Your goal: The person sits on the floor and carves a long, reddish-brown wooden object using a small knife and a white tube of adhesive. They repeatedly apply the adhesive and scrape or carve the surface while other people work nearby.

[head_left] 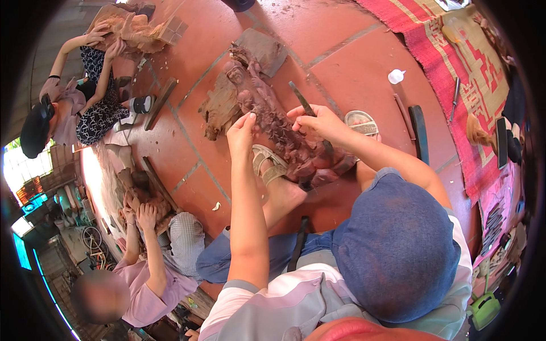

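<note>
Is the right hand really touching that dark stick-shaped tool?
Touching. The head view shows the right hand gripping the dark stick-shaped tool, its fingers curled around the lower part while the upper end pokes out past them.

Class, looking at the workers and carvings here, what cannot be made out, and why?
Head view: anything the left hand may pinch; too small to tell.
Head view: lower end of the dark stick; the right hand covers it.
Head view: underside of the wooden carving; its upper side hides it.
Head view: rest of the dark round object; cut off by the top edge.
</note>
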Available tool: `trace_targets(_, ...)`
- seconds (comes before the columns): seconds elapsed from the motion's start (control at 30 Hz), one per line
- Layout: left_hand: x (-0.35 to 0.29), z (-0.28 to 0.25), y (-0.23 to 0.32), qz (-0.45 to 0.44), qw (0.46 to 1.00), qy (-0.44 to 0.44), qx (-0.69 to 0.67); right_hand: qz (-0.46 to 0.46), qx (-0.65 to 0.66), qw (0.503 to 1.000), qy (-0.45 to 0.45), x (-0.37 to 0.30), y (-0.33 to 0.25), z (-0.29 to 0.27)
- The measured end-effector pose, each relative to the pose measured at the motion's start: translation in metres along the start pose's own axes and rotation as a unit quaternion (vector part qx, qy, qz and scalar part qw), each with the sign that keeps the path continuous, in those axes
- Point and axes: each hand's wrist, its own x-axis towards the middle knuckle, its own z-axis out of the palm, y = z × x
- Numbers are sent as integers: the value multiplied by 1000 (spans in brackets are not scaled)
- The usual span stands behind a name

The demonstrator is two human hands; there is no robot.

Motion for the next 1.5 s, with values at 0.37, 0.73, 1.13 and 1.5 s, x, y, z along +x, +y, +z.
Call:
trace_targets(0.37, -5, 1, -4, -14, 995, 5, -96, -8, -8, 1000, 6, -1, 6, 0)
trace_targets(0.73, 5, -8, -3, -42, 998, -39, -35, -5, -20, 1000, 2, -5, 1, 4)
trace_targets(1.13, 2, -5, -3, 2, 999, -33, 5, 2, -25, 1000, 17, -10, -4, 5)
trace_targets(1.5, 3, -5, 3, -32, 999, -36, -12, 0, -4, 1000, 12, -8, 1, 2)
